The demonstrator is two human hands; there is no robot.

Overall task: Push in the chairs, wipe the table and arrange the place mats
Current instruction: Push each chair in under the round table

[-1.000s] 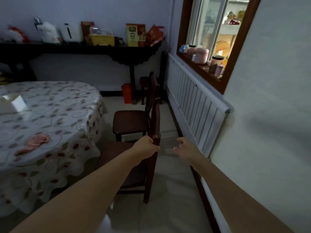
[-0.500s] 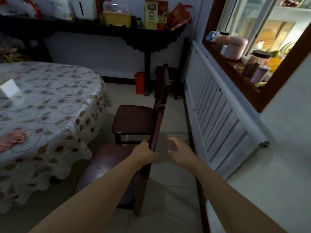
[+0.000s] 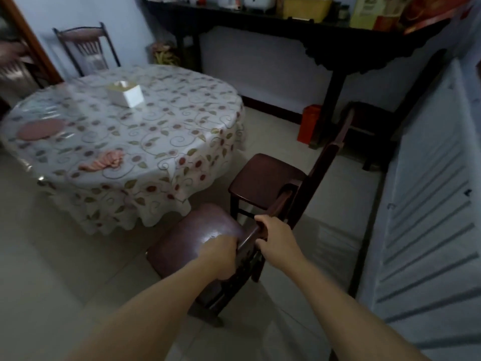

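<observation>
Right hand (image 3: pixel 277 238), free a moment ago, now grips near chair (image 3: pixel 208 243) top rail beside left hand (image 3: pixel 221 254), fingers curled on it; lower centre, apart from round table (image 3: pixel 125 152).

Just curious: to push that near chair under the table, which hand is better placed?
Probably the right hand: it grips the chair back's top rail from behind. The left hand holds it from the seat side.

near chair (image 3: pixel 197 241) — dark, just beside table (image 3: pixel 182 142) | round mat (image 3: pixel 41 128) — pink, flat on it
</observation>
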